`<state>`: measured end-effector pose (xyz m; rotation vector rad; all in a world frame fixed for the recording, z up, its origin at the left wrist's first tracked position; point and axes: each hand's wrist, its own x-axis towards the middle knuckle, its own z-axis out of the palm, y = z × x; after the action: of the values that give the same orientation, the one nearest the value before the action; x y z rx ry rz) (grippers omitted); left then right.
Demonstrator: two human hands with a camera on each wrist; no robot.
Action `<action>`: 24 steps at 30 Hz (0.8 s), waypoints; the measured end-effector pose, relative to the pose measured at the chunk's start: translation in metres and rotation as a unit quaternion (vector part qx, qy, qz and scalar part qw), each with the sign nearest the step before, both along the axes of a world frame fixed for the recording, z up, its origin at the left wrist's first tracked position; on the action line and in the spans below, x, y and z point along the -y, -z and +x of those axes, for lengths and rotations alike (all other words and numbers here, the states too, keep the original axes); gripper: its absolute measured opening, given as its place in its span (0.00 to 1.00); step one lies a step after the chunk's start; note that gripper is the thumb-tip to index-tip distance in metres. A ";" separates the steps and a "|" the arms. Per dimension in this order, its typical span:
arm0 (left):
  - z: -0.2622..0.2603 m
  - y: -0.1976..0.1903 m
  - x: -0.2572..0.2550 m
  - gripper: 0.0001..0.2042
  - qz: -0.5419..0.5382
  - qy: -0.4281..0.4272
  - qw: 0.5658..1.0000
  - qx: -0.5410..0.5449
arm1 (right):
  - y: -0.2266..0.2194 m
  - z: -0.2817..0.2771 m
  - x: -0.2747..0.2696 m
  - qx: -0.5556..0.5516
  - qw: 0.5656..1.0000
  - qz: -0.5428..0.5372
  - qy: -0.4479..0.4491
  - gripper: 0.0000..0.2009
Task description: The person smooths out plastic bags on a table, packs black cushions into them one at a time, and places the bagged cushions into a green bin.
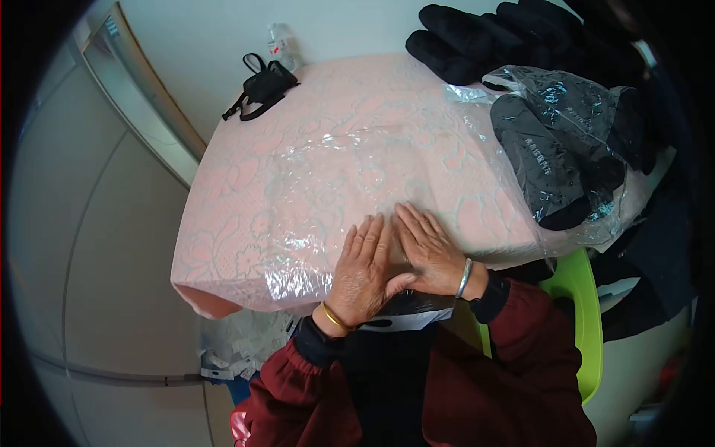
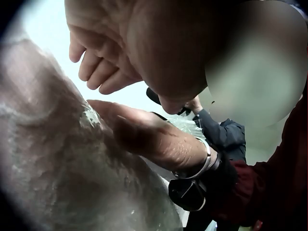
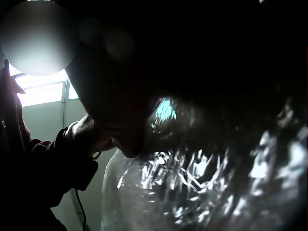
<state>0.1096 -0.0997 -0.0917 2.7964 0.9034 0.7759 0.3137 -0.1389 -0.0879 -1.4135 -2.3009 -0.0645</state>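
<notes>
A clear, shiny plastic bag [image 1: 298, 242] lies flat over a pink patterned cloth [image 1: 216, 216] near its front edge. My left hand [image 1: 361, 272], with a gold bracelet at the wrist, rests on the plastic with straight fingers. Beside it, my right hand [image 1: 430, 253], wearing a silver bracelet, is spread on the same bag, fingers pointing away from me. The two thumbs meet close together. In the left wrist view, the palm of the left hand [image 2: 144, 53] is above the right hand [image 2: 168, 144]. The right wrist view is mostly dark, with glinting plastic [image 3: 192, 173].
Dark padded pieces in clear plastic [image 1: 547, 160] lie at the right, with black soft rolls [image 1: 477, 45] behind. A small black strapped pouch [image 1: 268, 86] and a clear bottle [image 1: 283, 48] stand far left. A green chair [image 1: 590, 328] is at right. Another person [image 2: 221, 134] shows behind.
</notes>
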 end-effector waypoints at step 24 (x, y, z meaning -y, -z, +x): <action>-0.136 0.009 -0.026 0.45 0.039 -0.172 0.977 -0.121 | -0.008 0.039 0.049 0.081 0.991 -0.069 0.078 0.54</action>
<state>-0.0261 -0.0733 -0.1008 2.8849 1.4581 0.5192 0.3527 -0.1878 -0.0802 -1.7143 -2.3588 -0.0706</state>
